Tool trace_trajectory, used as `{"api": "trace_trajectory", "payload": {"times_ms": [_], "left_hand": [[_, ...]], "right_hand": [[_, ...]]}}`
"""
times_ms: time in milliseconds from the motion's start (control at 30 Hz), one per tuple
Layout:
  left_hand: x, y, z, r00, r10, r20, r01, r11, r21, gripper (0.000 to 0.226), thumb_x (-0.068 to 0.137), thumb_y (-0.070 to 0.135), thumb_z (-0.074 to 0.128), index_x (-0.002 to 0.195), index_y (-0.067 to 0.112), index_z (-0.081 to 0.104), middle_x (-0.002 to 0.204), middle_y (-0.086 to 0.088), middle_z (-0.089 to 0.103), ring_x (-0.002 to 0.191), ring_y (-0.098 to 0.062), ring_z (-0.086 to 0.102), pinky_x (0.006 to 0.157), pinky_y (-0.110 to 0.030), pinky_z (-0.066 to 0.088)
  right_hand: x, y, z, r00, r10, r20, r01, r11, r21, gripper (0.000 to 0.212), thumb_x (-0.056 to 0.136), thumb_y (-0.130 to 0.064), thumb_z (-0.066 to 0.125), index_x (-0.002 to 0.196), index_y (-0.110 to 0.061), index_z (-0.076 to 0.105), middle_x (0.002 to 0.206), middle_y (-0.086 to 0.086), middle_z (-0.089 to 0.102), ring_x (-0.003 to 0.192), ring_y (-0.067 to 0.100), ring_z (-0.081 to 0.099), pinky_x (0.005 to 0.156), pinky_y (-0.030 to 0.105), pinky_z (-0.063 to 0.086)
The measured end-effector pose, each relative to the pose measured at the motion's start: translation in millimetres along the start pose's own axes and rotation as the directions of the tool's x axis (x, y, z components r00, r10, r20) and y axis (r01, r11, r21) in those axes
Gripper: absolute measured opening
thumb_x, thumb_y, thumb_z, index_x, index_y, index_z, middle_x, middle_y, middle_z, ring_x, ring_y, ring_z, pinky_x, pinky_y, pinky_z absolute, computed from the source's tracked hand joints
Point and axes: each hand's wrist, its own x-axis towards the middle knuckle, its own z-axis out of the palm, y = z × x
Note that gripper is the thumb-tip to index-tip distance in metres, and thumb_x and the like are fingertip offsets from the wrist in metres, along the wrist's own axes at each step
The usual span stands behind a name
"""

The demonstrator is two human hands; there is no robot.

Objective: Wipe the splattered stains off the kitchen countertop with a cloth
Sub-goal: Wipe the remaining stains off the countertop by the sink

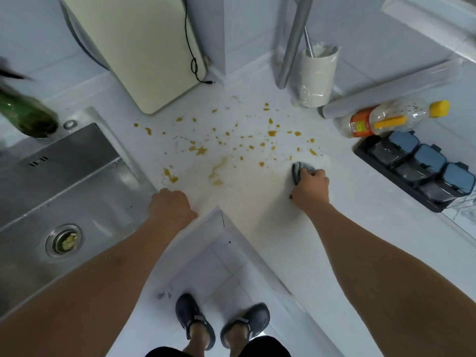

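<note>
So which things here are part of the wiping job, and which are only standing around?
Part of the job:
- cloth, gripped by the right hand
- orange stains
- countertop
- left hand, a fist at the counter edge

Only standing around:
- sink
- green bottle
- cutting board
- oil bottle
- black spice box
- white cup

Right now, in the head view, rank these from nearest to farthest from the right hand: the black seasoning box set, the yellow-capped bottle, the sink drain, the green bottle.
Measured from the right hand, which grips the cloth:
1. Black seasoning box set, just to its right.
2. Yellow-capped bottle, lying farther back on the right.
3. Sink drain, across the counter on the left.
4. Green bottle, far left, behind the sink.
</note>
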Motion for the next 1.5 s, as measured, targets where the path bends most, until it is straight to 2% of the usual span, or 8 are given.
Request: {"api": "trace_trajectory", "payload": {"times_ms": [167, 333, 467, 667, 933, 1133, 1300, 1500], "left_hand": [[9, -7, 5, 0.999, 0.046, -0.003, -0.046, 0.999, -0.027, 0.054, 0.081, 0.068, 0.071, 0.083, 0.018, 0.050, 0.099, -0.012, 0.047, 0.105, -0.036, 0.056, 0.075, -0.040, 0.045], [9, -3, 1, 0.992, 0.124, -0.037, -0.122, 0.991, 0.052, 0.046, 0.079, 0.058, 0.075, 0.062, 0.022, 0.053, 0.068, -0.002, 0.049, 0.060, -0.018, 0.038, 0.059, -0.030, 0.036], [8, -2, -9, 0.986, 0.165, -0.021, -0.163, 0.984, 0.077, 0.026, 0.078, 0.037, 0.076, 0.062, 0.019, 0.065, 0.056, 0.004, 0.061, 0.050, -0.013, 0.054, 0.047, -0.020, 0.037], [10, 6, -19, 0.989, 0.150, -0.009, -0.149, 0.984, 0.098, 0.021, 0.078, 0.031, 0.078, 0.069, 0.019, 0.063, 0.064, 0.002, 0.064, 0.057, -0.016, 0.060, 0.057, -0.027, 0.051], [17, 18, -16, 0.999, 0.045, 0.008, -0.045, 0.998, 0.034, 0.013, 0.081, 0.023, 0.076, 0.078, 0.018, 0.064, 0.070, 0.000, 0.060, 0.073, -0.023, 0.067, 0.064, -0.032, 0.051], [20, 24, -19, 0.997, -0.041, 0.069, 0.042, 0.999, -0.012, 0.024, 0.069, 0.020, 0.082, 0.067, 0.017, 0.058, 0.067, -0.001, 0.062, 0.068, -0.023, 0.066, 0.065, -0.034, 0.056], [22, 24, -20, 0.993, -0.071, 0.096, 0.076, 0.996, -0.048, 0.026, 0.067, 0.023, 0.087, 0.063, 0.017, 0.062, 0.059, 0.001, 0.064, 0.050, -0.015, 0.056, 0.044, -0.021, 0.035], [14, 25, -29, 0.994, -0.056, 0.093, 0.057, 0.998, -0.011, 0.027, 0.075, 0.024, 0.085, 0.068, 0.019, 0.060, 0.070, 0.001, 0.066, 0.064, -0.018, 0.064, 0.062, -0.029, 0.051]], "right_hand": [[-10, -68, 24, 0.997, 0.072, 0.027, -0.075, 0.991, 0.112, 0.066, 0.081, -0.021, 0.074, 0.139, -0.012, 0.045, 0.136, 0.015, 0.037, 0.124, 0.038, 0.044, 0.101, 0.047, 0.048], [-57, -92, 57, 0.964, -0.246, 0.101, 0.261, 0.951, -0.167, 0.074, 0.081, -0.038, 0.079, 0.142, -0.017, 0.042, 0.130, 0.013, 0.036, 0.116, 0.035, 0.045, 0.086, 0.043, 0.051], [-53, -38, 30, 0.995, -0.072, 0.067, 0.084, 0.978, -0.189, 0.071, 0.086, -0.039, 0.072, 0.146, -0.022, 0.038, 0.131, 0.011, 0.034, 0.116, 0.035, 0.046, 0.091, 0.045, 0.051], [-18, 22, -19, 0.990, 0.141, -0.028, -0.143, 0.966, -0.215, 0.057, 0.087, -0.025, 0.073, 0.138, -0.026, 0.048, 0.122, 0.010, 0.038, 0.109, 0.035, 0.043, 0.091, 0.045, 0.051], [17, 16, -52, 0.979, -0.116, -0.171, 0.106, 0.992, -0.063, 0.025, 0.080, -0.012, 0.056, 0.104, -0.017, 0.060, 0.110, 0.008, 0.054, 0.098, 0.031, 0.054, 0.087, 0.039, 0.047], [19, 18, -28, 0.993, -0.101, -0.062, 0.094, 0.989, -0.115, 0.076, 0.086, -0.055, 0.063, 0.145, -0.013, 0.040, 0.148, 0.009, 0.042, 0.137, 0.033, 0.037, 0.113, 0.047, 0.036], [32, 0, -18, 0.993, -0.095, -0.063, 0.080, 0.973, -0.216, 0.054, 0.093, -0.033, 0.048, 0.145, -0.019, 0.046, 0.149, 0.007, 0.040, 0.128, 0.034, 0.039, 0.104, 0.044, 0.036], [14, 3, 0, 0.899, -0.433, 0.060, 0.437, 0.889, -0.135, 0.045, 0.094, -0.016, 0.053, 0.138, -0.027, 0.057, 0.134, 0.004, 0.044, 0.117, 0.033, 0.045, 0.095, 0.041, 0.049]]}}
